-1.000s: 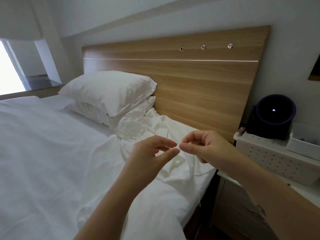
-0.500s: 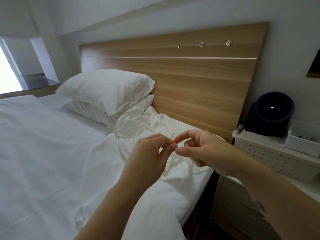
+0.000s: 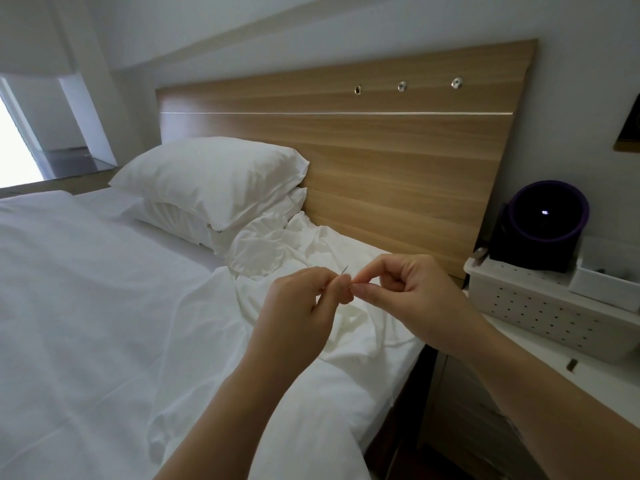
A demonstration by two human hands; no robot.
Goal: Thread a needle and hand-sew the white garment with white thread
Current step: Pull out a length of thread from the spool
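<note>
My left hand (image 3: 304,299) pinches a thin needle (image 3: 345,269) between thumb and forefinger, its tip sticking up past the fingertips. My right hand (image 3: 408,292) meets it from the right with thumb and forefinger pinched together at the needle; the white thread between them is too fine to make out. Both hands hover above the crumpled white garment (image 3: 311,251), which lies on the bed near the headboard.
Two stacked white pillows (image 3: 211,178) lie left of the garment against the wooden headboard (image 3: 398,161). On the right, a nightstand carries a white perforated box (image 3: 540,306) and a dark purple round device (image 3: 547,220). A white duvet (image 3: 86,306) covers the bed.
My hands have drawn closer until the fingertips touch at the needle. The needle tip now shows above my left fingers.
</note>
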